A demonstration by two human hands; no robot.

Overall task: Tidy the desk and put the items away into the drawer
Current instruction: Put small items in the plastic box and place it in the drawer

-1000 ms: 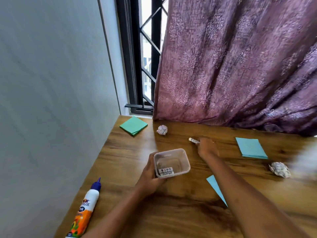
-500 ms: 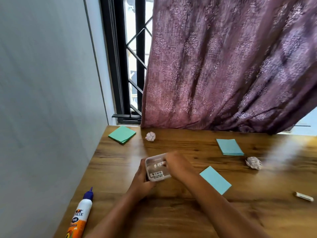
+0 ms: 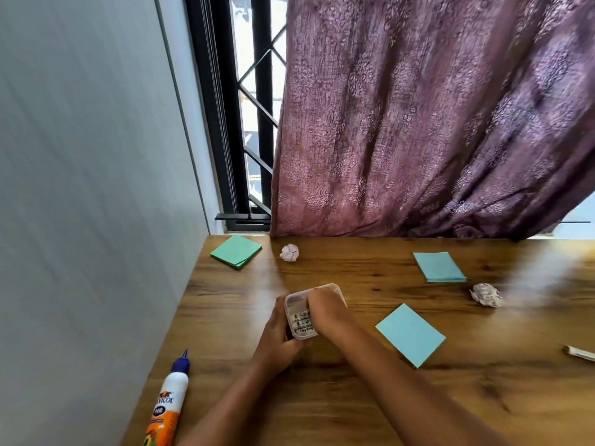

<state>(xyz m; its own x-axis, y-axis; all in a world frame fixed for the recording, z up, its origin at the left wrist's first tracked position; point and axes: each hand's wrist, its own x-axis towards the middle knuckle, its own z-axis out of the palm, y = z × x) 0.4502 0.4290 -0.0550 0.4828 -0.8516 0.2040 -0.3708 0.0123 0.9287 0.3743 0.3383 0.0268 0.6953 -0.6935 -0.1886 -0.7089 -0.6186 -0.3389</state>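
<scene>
A small clear plastic container (image 3: 299, 313) with a printed label stands on the wooden desk (image 3: 354, 410). My left hand (image 3: 277, 336) grips its left side. My right hand (image 3: 325, 312) is curled over its open top, with the fingers dipped inside and their contents hidden. Loose on the desk are a green sticky-note pad (image 3: 236, 251), a crumpled paper ball (image 3: 289, 252), a blue note pad (image 3: 438, 267), a second crumpled ball (image 3: 486, 295), a single blue sheet (image 3: 410, 334), a glue bottle (image 3: 169, 403) and a small white stick (image 3: 579, 353). No drawer is in view.
A grey wall (image 3: 80, 220) runs along the desk's left edge. A purple curtain (image 3: 418, 123) hangs down to the desk's back edge, next to a black window grille (image 3: 254, 123).
My right hand picked up a small white stick from the back of the desk and brought it to the container, and now reaches into it. The view shifted right.
</scene>
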